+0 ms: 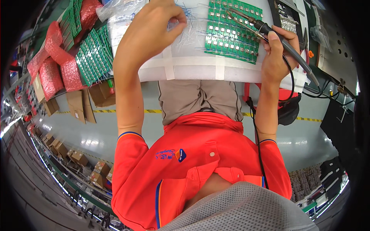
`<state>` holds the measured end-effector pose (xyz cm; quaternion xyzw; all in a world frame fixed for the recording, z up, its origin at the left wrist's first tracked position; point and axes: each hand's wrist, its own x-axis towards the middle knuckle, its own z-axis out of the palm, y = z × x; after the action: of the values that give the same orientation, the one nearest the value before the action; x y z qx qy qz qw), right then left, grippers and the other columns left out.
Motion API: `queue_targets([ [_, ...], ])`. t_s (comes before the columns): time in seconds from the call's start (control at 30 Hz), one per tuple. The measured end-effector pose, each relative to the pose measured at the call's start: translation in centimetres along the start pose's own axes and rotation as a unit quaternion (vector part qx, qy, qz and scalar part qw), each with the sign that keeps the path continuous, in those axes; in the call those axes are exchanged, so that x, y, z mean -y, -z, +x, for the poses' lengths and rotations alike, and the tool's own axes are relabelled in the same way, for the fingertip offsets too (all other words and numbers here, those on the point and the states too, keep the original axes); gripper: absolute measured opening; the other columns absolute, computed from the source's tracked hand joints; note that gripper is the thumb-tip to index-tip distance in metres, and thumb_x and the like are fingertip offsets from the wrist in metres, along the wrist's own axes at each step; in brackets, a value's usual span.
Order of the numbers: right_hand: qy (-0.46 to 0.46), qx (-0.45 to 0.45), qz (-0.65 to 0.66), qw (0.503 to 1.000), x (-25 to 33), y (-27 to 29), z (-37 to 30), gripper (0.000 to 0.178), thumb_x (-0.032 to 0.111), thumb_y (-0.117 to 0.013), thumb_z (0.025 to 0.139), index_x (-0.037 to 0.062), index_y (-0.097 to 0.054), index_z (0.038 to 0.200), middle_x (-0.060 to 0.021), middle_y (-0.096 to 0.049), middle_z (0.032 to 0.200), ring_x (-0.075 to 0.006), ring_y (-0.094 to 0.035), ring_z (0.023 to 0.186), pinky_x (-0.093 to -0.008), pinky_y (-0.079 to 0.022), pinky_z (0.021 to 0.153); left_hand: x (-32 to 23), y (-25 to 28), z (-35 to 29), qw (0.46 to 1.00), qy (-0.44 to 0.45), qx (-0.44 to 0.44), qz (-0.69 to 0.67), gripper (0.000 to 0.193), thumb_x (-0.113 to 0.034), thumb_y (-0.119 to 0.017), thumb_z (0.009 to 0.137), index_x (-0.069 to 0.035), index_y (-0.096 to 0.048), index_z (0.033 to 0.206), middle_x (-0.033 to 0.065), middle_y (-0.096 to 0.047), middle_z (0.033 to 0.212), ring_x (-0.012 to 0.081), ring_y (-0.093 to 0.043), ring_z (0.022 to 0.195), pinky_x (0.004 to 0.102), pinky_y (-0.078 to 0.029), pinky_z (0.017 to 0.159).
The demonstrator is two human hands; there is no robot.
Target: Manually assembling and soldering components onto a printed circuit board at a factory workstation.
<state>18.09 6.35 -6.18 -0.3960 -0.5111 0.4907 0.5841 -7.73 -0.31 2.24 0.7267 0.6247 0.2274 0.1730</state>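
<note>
In my right hand is a soldering iron with a dark grey handle, pointing up and left. A second thin metal rod runs beside its shaft; whether it belongs to the same tool I cannot tell. Both tips are over a green circuit board panel with rows of small silver parts and thin wires. My left hand is bent over the white work surface, left of the panel. Its thumb and fingers curl together near loose thin blue and white wires. What they pinch is hidden.
Left of my forearm lie wired green panels and pink bubble wrap. A clear plastic bag is behind them. On the right are a tray of silver scraps, a metal box and black cables. Cardboard stands below left.
</note>
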Motion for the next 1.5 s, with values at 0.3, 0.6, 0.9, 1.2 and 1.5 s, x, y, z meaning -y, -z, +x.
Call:
queue_targets([
  [0.3,0.001,-0.013,-0.011,1.000,0.0,-0.2,0.0,0.014,0.000,-0.065,0.087,-0.0066,-0.063,0.100,-0.0092,-0.063,0.076,-0.0091,-0.052,0.059,-0.0242,-0.051,0.062,-1.6,-0.5,-2.6,0.996,0.066,0.052,-0.014,0.007,-0.004,-0.069,0.077,0.000,-0.064,0.080,0.0131,-0.062,0.080,0.0324,-0.059,0.085,0.0391,-0.048,0.078],
  [0.6,0.016,-0.012,0.003,1.000,-0.1,-0.1,0.1,0.013,-0.002,-0.065,0.087,-0.0072,-0.063,0.099,-0.0124,-0.066,0.078,-0.0093,-0.055,0.059,-0.0219,-0.050,0.060,-0.4,-1.7,-5.7,0.996,0.043,-0.036,0.075,0.018,-0.014,-0.080,0.075,-0.004,-0.066,0.080,0.0096,-0.065,0.080,0.0308,-0.061,0.082,0.0422,-0.049,0.073],
  [0.9,0.027,-0.008,0.010,1.000,-0.2,-0.1,0.3,0.013,-0.001,-0.066,0.086,-0.0071,-0.064,0.097,-0.0132,-0.067,0.077,-0.0101,-0.056,0.057,-0.0202,-0.048,0.057,0.0,-3.3,-6.0,0.995,0.073,-0.070,0.021,0.012,-0.009,-0.075,0.078,-0.001,-0.066,0.076,0.0129,-0.065,0.078,0.0323,-0.063,0.080,0.0425,-0.050,0.072],
  [1.2,0.027,-0.019,0.000,0.999,-0.1,-0.1,0.2,0.013,-0.001,-0.066,0.087,-0.0073,-0.064,0.097,-0.0131,-0.067,0.078,-0.0109,-0.059,0.059,-0.0191,-0.047,0.056,-0.6,-4.0,-5.2,0.991,0.106,-0.039,0.075,0.005,-0.004,-0.069,0.075,0.000,-0.066,0.075,0.0140,-0.066,0.076,0.0331,-0.064,0.079,0.0425,-0.051,0.072],
  [1.5,0.024,-0.017,0.009,1.000,-0.2,0.0,0.2,0.013,-0.001,-0.066,0.087,-0.0074,-0.064,0.098,-0.0130,-0.067,0.078,-0.0110,-0.059,0.059,-0.0200,-0.048,0.057,1.1,-3.6,-6.1,0.983,0.071,-0.147,-0.078,0.010,-0.003,-0.075,0.072,0.000,-0.069,0.080,0.0104,-0.070,0.079,0.0235,-0.068,0.071,0.0320,-0.054,0.069],
])
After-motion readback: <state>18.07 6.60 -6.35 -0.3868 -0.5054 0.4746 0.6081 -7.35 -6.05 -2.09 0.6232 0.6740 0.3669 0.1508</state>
